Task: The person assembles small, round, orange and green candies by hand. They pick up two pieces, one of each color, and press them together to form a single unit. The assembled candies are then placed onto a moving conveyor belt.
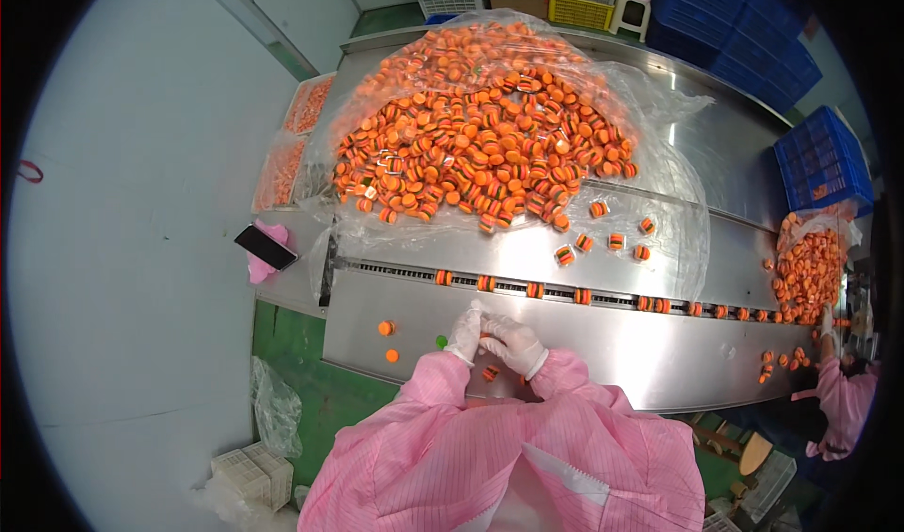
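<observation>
My left hand point(464, 333) and my right hand point(516, 342), in white gloves, meet over the steel table in front of my chest. Their fingers are closed and bent together. A bit of orange shows between them, but the gloves hide what they hold. A striped orange, red and green burger-shaped candy point(491, 373) lies below the right hand. Beside the left hand are a green disc point(442, 342) and two orange pieces, one upper point(386, 328) and one lower point(392, 356). Beyond my hands, spaced striped candies point(535, 290) sit along a narrow chain conveyor point(603, 299).
A big heap of candies point(490, 146) lies on clear plastic sheeting point(673, 202) across the conveyor. A phone point(266, 247) rests on pink cloth at left. At far right, a co-worker's pink sleeve point(833, 400) is near another candy pile point(808, 268) and a blue crate point(821, 163).
</observation>
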Demonstrator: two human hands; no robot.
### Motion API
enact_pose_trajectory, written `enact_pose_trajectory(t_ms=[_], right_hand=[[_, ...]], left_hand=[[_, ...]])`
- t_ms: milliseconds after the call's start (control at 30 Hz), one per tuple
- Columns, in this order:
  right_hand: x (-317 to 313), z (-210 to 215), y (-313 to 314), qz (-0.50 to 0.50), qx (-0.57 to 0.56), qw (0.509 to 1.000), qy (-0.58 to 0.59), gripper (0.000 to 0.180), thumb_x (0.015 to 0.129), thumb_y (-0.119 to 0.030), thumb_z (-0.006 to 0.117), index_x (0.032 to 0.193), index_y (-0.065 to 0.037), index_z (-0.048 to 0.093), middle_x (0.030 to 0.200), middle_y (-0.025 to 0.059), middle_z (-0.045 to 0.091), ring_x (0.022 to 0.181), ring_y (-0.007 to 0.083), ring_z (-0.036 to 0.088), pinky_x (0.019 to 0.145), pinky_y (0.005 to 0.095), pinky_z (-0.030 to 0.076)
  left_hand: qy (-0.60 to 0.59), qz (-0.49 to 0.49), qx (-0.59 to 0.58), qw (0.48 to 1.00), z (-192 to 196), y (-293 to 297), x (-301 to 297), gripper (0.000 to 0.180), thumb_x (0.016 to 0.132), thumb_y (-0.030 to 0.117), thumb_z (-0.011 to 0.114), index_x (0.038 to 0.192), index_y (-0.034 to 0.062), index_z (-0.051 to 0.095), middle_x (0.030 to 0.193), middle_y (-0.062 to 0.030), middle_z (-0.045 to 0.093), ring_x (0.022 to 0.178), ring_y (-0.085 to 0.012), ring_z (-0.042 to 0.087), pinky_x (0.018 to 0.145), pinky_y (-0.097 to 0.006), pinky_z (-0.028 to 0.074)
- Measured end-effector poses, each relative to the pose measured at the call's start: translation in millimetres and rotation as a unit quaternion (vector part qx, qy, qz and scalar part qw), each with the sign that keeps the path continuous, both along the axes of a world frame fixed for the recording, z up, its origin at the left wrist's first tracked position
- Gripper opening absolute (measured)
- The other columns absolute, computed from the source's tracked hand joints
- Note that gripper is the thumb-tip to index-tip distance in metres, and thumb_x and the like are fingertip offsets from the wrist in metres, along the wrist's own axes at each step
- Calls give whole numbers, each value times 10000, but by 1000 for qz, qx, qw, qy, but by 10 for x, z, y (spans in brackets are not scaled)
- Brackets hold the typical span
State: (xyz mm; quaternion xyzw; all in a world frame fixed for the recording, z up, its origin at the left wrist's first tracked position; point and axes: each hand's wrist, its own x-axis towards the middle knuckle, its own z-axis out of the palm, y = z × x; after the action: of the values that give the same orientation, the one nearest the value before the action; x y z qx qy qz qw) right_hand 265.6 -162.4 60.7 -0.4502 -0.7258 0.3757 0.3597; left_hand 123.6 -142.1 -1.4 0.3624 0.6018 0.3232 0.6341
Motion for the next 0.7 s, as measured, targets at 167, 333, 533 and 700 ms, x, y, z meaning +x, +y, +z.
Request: enact_pose_trajectory(t_ms=[167, 333, 533, 700], right_hand=[[-9, -112, 168, -69, -139, 986, -68, 320, 710, -124, 639, 1005, -31, 560, 962, 176, 579, 899, 328, 568, 790, 371, 457], [28, -199, 422, -67, -85, 992, -61, 231, 711, -100, 599, 921, -28, 537, 886, 184, 563, 836, 332, 563, 752, 377, 454], [527, -929, 1326, -204, 10, 938, -278, 71, 748, -61, 526, 811, -38, 504, 826, 192, 539, 765, 356, 541, 694, 421, 431], [613, -883, 1444, -186, 92, 950, -232, 185, 813, -104, 480, 975, -16, 465, 981, 223, 525, 801, 369, 561, 701, 436, 453]], left_hand=[[-29, -18, 81, 996, -55, 64, 93, 288, 945, 223, 356, 1146, 41, 453, 1022, -46, 533, 904, -104, 495, 825, -249, 408], [-73, 15, 94, 993, 110, 133, 128, 379, 941, 218, 370, 1284, 58, 353, 1064, -58, 529, 972, -125, 484, 836, -268, 417], [32, 74, 163, 983, 164, -109, -468, 205, 889, 128, 482, 1078, 77, 542, 987, -37, 555, 774, -85, 532, 657, -222, 443], [88, 219, 110, 966, 423, -469, -1093, 126, 849, 60, 508, 952, 71, 581, 806, 3, 560, 596, -51, 478, 511, -177, 375]])
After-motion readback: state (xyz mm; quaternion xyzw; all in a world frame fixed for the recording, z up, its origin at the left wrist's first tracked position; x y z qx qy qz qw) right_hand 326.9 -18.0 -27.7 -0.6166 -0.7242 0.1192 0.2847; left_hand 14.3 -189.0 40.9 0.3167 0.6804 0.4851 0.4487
